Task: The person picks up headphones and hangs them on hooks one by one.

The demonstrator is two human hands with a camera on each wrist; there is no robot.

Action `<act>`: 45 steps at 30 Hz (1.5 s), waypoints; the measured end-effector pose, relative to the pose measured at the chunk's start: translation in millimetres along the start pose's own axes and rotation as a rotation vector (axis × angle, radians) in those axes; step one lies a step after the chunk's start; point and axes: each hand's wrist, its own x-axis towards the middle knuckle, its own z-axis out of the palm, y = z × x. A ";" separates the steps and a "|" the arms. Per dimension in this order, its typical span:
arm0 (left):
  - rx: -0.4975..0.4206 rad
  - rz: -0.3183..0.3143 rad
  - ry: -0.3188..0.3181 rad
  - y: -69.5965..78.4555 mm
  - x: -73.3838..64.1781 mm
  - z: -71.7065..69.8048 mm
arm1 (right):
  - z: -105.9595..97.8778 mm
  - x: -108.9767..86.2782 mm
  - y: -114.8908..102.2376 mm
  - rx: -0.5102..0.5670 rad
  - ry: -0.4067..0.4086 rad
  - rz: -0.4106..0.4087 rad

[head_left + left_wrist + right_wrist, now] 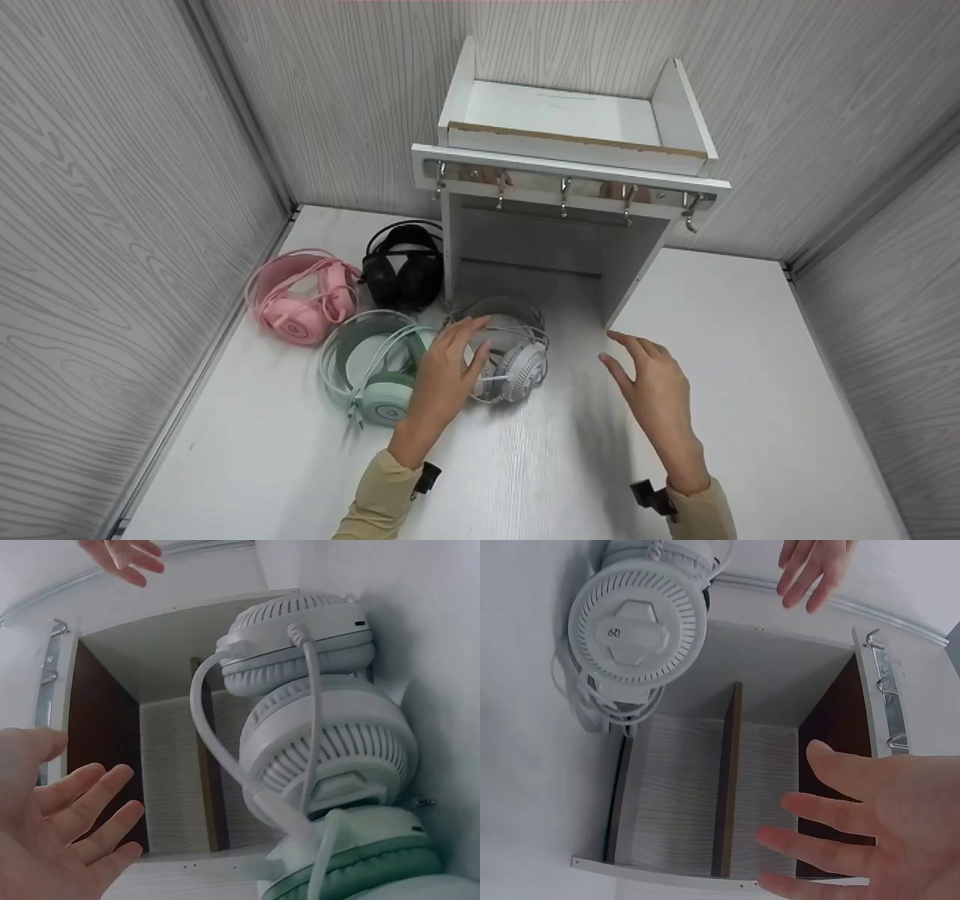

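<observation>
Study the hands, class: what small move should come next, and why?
Perhaps bring the left hand to the white headset and grip it: that hand is open, appears empty and is close by, while the hooks hold nothing.

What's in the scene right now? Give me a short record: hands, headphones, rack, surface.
left_hand: left hand, fingers spread, holding nothing, near the green and white headsets
right_hand: right hand, fingers spread, holding nothing, near the rack's right side
headphones_count: 4
pink_headphones: pink headphones, farthest left
black_headphones: black headphones, beside the rack's left side
green_headphones: green headphones, partly behind the left hand
white_headphones: white headphones, at the rack's open front
rack: white rack, five hooks along its front
surface: white table
</observation>
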 end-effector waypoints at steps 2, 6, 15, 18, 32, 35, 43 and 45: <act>0.010 -0.002 0.054 -0.3 0.4 -5.6 | -7.5 7.6 1.4 0.004 0.077 -0.012; 0.046 -0.017 0.144 -2.8 1.4 -17.1 | -22.5 25.2 3.1 0.016 0.219 -0.060; 0.065 -0.118 0.281 -21.6 -5.8 -45.5 | -50.6 61.2 -3.3 0.088 0.435 -0.111; 0.062 -0.156 0.329 -31.7 -9.8 -57.5 | -56.6 73.4 -9.7 0.097 0.474 -0.108; 0.169 -0.500 0.412 -95.9 -52.4 -100.5 | -71.0 133.7 -24.5 0.135 0.600 -0.193; 0.196 -0.540 0.393 -106.1 -62.9 -101.6 | -71.3 148.6 -21.7 0.112 0.616 -0.199; 0.112 -0.731 0.201 -125.3 -79.9 -95.2 | -70.8 184.1 -21.0 0.059 0.593 -0.253; 0.052 -0.783 0.114 -129.7 -81.9 -92.4 | -70.0 190.5 -23.2 0.041 0.559 -0.258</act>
